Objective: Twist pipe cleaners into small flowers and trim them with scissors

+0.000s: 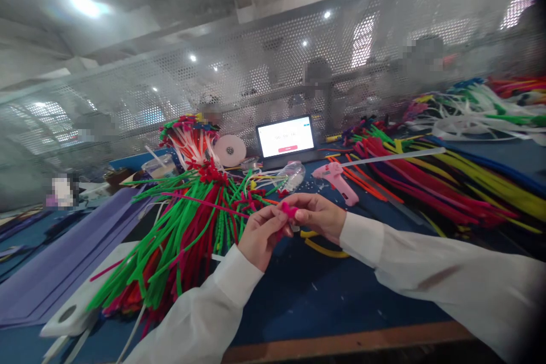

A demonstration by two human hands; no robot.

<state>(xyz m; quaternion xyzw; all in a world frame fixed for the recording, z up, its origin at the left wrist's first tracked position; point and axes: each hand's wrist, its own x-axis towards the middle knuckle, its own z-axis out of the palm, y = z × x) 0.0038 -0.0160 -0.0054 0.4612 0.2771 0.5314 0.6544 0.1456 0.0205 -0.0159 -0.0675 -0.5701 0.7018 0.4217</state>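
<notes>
Over the front middle of the table, my left hand [267, 232] and my right hand [319, 215] meet at the fingertips. Both pinch a bright pink fuzzy pipe cleaner [289, 210], bunched into a small shape there. A straight pink stem reaches out leftward from behind my left hand; whether it joins the bunched part is hidden. To the left lies a big heap of green and red pipe cleaners [166, 239]. Past my right hand rests a pink glue gun [339, 179] with a long clear glue stick [396, 155] in its back. Yellow curved pieces [324, 247] lie beneath my right wrist.
A lit tablet [285, 137] stands at the back, beside a white spool [230, 151]. Purple sheets [81, 256] and a white board with a hole [68, 314] lie left. Pink and yellow pipe cleaners [443, 182] cover the right. Behind rises a perforated metal screen [256, 62].
</notes>
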